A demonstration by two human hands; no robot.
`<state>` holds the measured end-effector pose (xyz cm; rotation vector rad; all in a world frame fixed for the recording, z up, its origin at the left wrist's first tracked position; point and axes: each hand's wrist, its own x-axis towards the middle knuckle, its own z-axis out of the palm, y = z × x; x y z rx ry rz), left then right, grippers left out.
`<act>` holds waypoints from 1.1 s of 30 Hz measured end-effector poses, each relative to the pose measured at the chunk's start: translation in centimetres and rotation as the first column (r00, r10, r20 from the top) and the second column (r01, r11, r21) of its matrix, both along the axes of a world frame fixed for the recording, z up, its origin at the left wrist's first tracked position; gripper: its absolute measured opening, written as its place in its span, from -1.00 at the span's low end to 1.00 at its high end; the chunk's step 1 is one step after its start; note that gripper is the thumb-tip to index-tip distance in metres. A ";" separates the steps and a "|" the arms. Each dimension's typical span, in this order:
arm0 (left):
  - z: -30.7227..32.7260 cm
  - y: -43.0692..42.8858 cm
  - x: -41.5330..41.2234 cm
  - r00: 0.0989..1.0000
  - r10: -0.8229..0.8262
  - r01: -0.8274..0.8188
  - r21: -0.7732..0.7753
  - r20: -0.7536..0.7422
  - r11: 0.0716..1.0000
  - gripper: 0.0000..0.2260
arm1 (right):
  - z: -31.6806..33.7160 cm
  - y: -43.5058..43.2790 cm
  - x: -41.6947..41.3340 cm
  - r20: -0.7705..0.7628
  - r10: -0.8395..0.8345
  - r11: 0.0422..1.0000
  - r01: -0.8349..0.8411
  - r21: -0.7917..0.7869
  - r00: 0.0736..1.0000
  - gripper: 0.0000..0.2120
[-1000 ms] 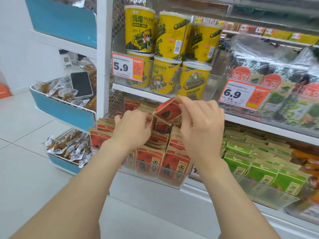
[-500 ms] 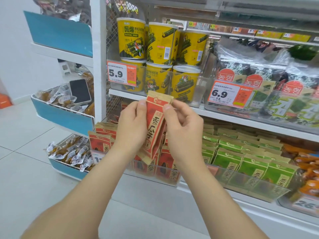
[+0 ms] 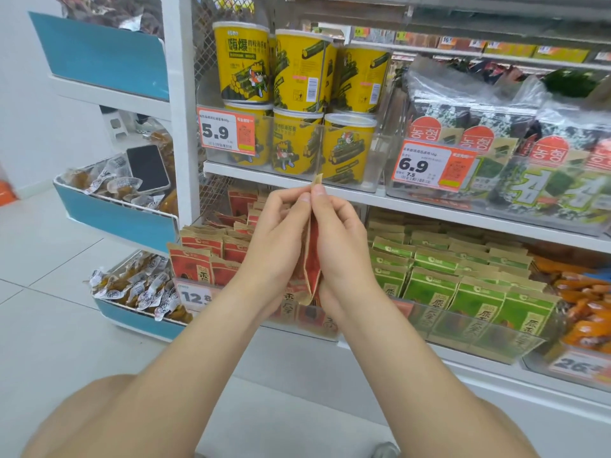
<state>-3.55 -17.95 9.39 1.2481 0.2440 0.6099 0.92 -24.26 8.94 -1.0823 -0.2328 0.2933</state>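
A red and tan snack packet (image 3: 312, 259) stands upright and edge-on between my two hands, in front of the lower shelf. My left hand (image 3: 276, 239) grips its left face, fingers curled at the top. My right hand (image 3: 340, 242) grips its right face, thumb pinching the top seam. Only the packet's thin edge and top corner show; its front is hidden. Behind my hands, a clear bin (image 3: 317, 320) holds several more red packets (image 3: 198, 259) of the same kind.
Green packets (image 3: 463, 285) fill the bin to the right. Yellow tubs (image 3: 297, 77) and seaweed packs (image 3: 496, 143) stand on the shelf above, with price tags 5.9 and 6.9. Left, blue trays (image 3: 115, 216) hold wrapped snacks and a black phone (image 3: 147, 167). Tiled floor lies below.
The packet has been turned from showing its front to edge-on, and my hands have closed in on both of its faces. A second ago it was being lifted out of the bin.
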 end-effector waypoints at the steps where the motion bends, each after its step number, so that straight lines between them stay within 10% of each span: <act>1: -0.1 -0.2 0.1 1.000 0.013 -0.013 -0.025 -0.002 1.000 -0.82 | -0.1 0.1 -0.1 -0.023 0.005 1.000 -0.005 0.008 1.000 -0.58; 14: -1.8 -0.5 0.2 0.990 0.143 -0.139 0.261 0.005 0.955 -0.76 | -0.3 -1.8 0.3 -0.014 -0.013 0.996 0.012 -0.086 1.000 -0.75; 33: -1.3 0.3 -0.3 0.999 0.048 -0.043 0.259 -0.015 0.965 -0.77 | -0.5 -5.0 1.3 0.157 0.122 0.960 -0.076 -0.270 0.980 -0.91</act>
